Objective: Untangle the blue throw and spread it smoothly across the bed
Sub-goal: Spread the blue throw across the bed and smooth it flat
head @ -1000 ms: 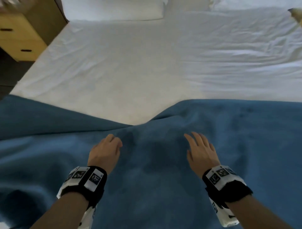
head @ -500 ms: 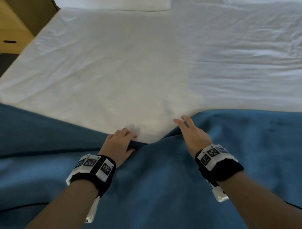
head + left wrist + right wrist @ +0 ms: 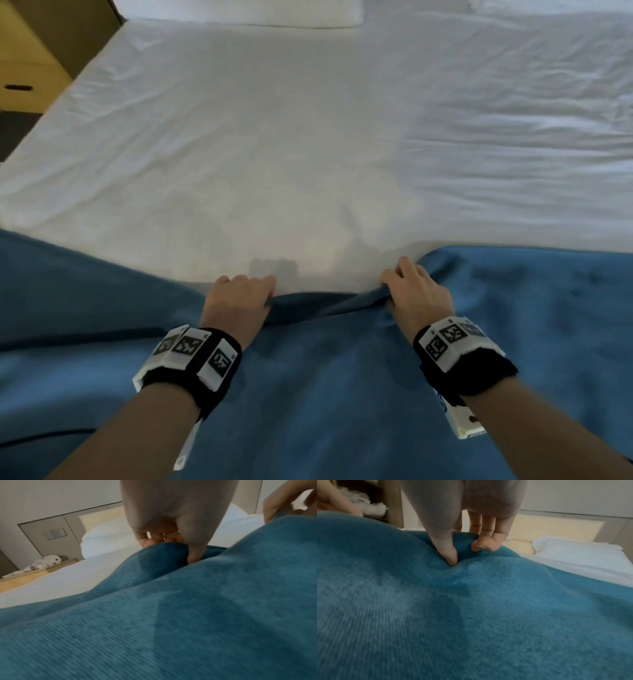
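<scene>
Head view: blue throw [image 3: 342, 394] filling the lower half of the frame, white bed sheet [image 3: 274, 154] bare above it up to the pillow [image 3: 239, 13] at the top edge. Left hand [image 3: 238, 301] and right hand [image 3: 419, 294] at lower centre, both curled over the throw's far edge where it dips into a V. Looks like the spreading step: untangling seemingly done, edge gathered for a pull. Next move probably calls for drawing that sagging middle up toward the pillow, level with the flanks, both grips kept firm, then smoothing the folds. Wooden nightstand [image 3: 27, 68] at upper left, cut off by the frame. Throw's near edge and side corners out of frame, so overhang impossible to judge.

Left wrist view: thumb pressed into the fabric at upper centre, fingers [image 3: 150, 542] tucked behind a raised fold, clamped on it. Blurred clutter on a ledge at middle left, not identifiable. Other hand just peeking in at the upper right corner.

Right wrist view: thumb dug into the pile at upper centre, fingertips [image 3: 481, 546] hooked over the hem from behind, pinching it. Fabric near the lens soft and smeared; shelf contents at upper left too blurred to name
</scene>
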